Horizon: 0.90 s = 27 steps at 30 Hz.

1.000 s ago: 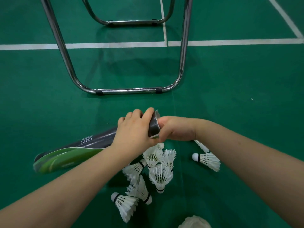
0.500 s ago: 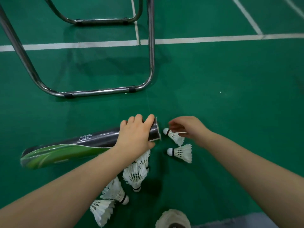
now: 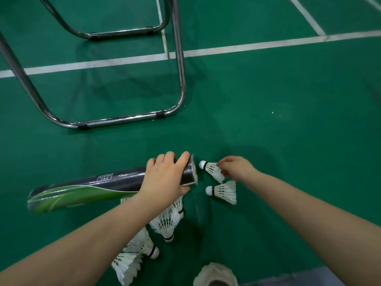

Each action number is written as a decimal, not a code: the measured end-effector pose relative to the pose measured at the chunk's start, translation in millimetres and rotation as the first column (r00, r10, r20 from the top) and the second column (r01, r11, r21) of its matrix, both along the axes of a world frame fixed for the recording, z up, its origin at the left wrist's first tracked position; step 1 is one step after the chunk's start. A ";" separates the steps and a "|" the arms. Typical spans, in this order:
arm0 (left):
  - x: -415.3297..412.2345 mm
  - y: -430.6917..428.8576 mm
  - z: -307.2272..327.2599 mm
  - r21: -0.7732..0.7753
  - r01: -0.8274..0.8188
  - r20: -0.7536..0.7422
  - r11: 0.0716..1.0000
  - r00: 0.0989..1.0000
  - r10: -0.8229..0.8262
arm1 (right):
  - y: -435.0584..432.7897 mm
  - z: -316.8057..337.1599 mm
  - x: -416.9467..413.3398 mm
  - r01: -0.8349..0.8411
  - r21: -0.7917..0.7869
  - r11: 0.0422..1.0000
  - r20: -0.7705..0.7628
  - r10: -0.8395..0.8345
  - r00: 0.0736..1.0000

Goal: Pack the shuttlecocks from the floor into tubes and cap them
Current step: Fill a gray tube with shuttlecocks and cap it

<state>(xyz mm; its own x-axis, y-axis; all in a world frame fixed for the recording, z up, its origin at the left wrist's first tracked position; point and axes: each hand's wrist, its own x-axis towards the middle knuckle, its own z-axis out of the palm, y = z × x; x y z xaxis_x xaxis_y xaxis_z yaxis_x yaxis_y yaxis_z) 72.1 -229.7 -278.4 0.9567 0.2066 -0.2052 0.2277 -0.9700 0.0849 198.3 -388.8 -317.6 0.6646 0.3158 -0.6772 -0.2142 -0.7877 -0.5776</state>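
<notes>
1. Nearest, at the bottom edge of the green floor (image 3: 288, 141), a white feathered shuttlecock end (image 3: 215, 274) shows only in part. It may be a stack; I cannot tell.
2. Just beyond it, a cluster of shuttlecocks (image 3: 165, 223) lies on the floor, partly hidden under the left forearm. Their black-banded corks point different ways.
3. To the right of the cluster, a loose shuttlecock (image 3: 223, 191) lies on its side on the floor with its cork to the left.
4. The tube (image 3: 103, 182), black with a green swirl, lies nearly level with its open mouth to the right. I cannot tell whether it rests on the floor.
5. The left grip (image 3: 167, 178) is wrapped round the tube just behind the mouth, with the fingers curled over the top and the thumb underneath.
6. The right grip (image 3: 237, 168) is almost closed, its fingertips pinching the feather skirt of the held shuttlecock (image 3: 212, 169). The cork of this one points at the tube mouth, just beside the rim but not inside.
7. Further off, a chrome chair frame (image 3: 123, 120) stands on the floor.
8. White court lines (image 3: 247, 46) cross the floor at the far edge.
</notes>
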 end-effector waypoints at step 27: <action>-55.6 90.3 164.7 -0.126 -0.303 0.341 0.945 0.881 0.328 | 138.0 185.6 -65.6 -0.308 0.335 0.890 0.423 0.150 0.894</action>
